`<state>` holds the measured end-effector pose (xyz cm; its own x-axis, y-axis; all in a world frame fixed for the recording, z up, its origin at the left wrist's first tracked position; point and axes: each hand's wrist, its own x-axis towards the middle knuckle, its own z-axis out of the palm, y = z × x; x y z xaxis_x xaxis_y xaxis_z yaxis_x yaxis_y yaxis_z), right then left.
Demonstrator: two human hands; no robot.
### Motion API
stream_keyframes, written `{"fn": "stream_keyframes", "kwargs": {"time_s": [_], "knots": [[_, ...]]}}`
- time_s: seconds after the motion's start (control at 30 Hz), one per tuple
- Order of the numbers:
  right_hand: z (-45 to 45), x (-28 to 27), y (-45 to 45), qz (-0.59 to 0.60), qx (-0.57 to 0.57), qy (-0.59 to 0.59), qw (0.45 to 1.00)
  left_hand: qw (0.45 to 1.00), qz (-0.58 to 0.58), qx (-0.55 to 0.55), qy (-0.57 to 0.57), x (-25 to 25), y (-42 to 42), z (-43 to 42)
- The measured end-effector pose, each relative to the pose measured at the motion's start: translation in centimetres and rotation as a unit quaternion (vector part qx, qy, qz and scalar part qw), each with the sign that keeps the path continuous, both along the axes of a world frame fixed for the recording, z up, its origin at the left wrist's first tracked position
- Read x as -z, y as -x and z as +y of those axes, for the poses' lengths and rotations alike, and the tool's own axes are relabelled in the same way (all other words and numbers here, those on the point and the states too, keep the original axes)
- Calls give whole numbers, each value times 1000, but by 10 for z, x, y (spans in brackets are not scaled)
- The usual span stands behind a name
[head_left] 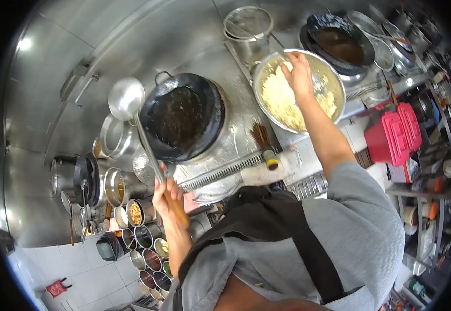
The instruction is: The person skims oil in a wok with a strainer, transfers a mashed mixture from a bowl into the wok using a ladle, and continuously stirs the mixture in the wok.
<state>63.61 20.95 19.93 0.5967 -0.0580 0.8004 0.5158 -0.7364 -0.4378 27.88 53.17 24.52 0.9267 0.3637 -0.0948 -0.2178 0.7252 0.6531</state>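
Two hands occupied. Left hand (167, 198): fingers closed around the wooden grip of a ladle (126, 98), whose round head lies over the left edge of the near wok (213, 111). Gripping at the wood presumably keeps the palm off hot metal, and the long shaft sets the hand back from the wok. Right hand (299, 75): over the rear of the bowl (334, 79), fingers bent down toward a pale clump by the rim; cannot tell whether they pinch it or only touch it.

Grains (277, 101), rice by appearance, lie inside the bowl, heaped toward its left. Bowl placed between the near wok and the far wok (316, 23), likely for reach from either; the brush (260, 136) lies just beside it, near the front grate.

Materials: ladle head smooth, shiny, bare metal; bowl wide, round, thin-rimmed metal. Grains pale yellow, loose and crumbly, some stuck to the wall. Near wok black, deep-curved, dark and glossy within. Brush of stiff brown bristles. Stovetop (238, 106) brushed steel with wet-looking smears.
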Motion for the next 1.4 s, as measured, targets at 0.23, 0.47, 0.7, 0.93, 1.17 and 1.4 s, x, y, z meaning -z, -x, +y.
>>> {"fn": "stream_keyframes", "kwargs": {"time_s": [0.23, 0.47, 0.7, 0.93, 1.17, 1.4], "knots": [[32, 26, 226, 481, -533, -227, 658, 970, 57, 208, -113, 26, -102, -104], [-71, -24, 251, 551, -242, -159, 783, 856, 72, 392, -330, 66, -140, -186], [-176, -1, 250, 422, -23, 92, 902, 887, 259, 312, -219, 149, -200, -186], [-171, 38, 208, 496, 23, 161, 853, 928, 242, 250, -136, 150, -236, -203], [-213, 9, 251, 485, -43, 229, 843, 929, 235, 233, -168, 157, -239, -208], [-242, -91, 314, 490, 3, 298, 819, 924, 250, 227, -179, 153, -242, -207]]}}
